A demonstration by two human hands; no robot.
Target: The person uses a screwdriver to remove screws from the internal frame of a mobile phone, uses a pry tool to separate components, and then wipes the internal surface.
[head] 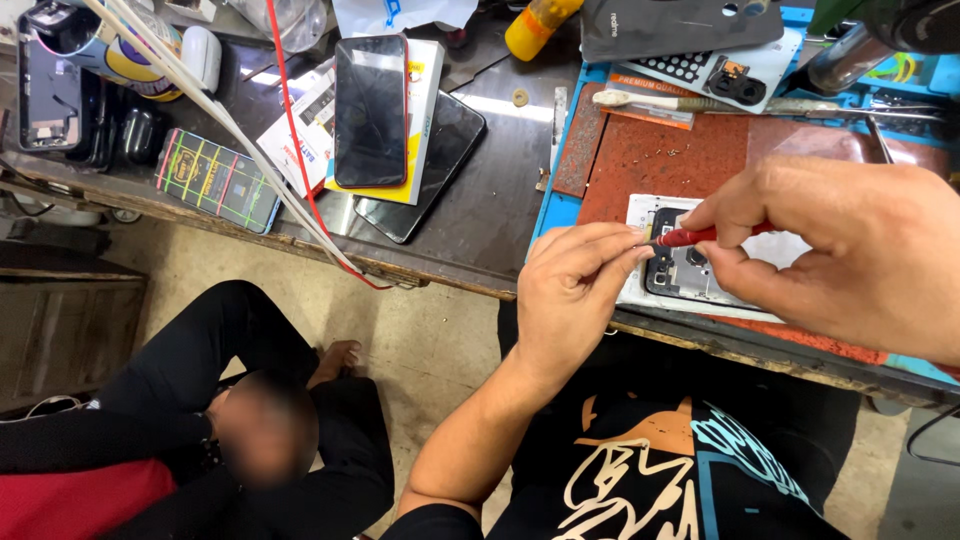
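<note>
With the right hand (850,250) pinching the red-handled screwdriver (700,236) and the left hand (575,285) apparently steadying its tip, both just above the opened phone (680,270) on the red mat (680,160), keeping the driver upright should stop it slipping.

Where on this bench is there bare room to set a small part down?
Bare dark bench top lies between the stacked phones and the blue mat edge. The red mat above the opened phone is partly free. The far left, around the striped case, is crowded.
</note>
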